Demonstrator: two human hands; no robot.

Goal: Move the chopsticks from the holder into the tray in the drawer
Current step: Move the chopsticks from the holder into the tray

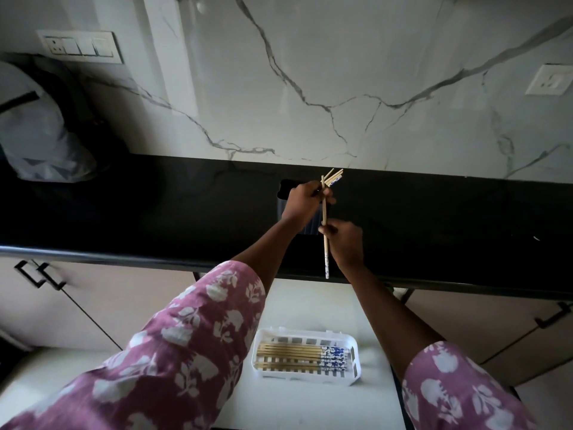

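The right hand (344,243) pinches 1 long pale wooden chopstick with a blue-and-white patterned end (325,237) between thumb and fingers, holding it nearly upright in the view, patterned end nearest the person. The left hand (305,201) is closed around a small bundle of similar wooden chopsticks (332,177), their ends fanning out just beyond the fingers; the single chopstick's far tip crosses this hand. Under and behind the left hand sits a dark ribbed holder (310,225), hard to tell apart from the glossy black countertop (155,212) it stands on. Both forearms come out of pink sleeves with a white floral print (186,342).

Nearer the person, below the counter edge, an open white drawer (310,405) holds a white slotted plastic tray (305,355). Several chopsticks (300,355) already lie in it side by side, patterned ends to the right.

Beyond the counter rises a white marble-look wall with grey veins (310,72), with a white switch panel (80,46) at far left and a white socket (550,80) at right. A grey bag (37,125) sits on the counter at left.
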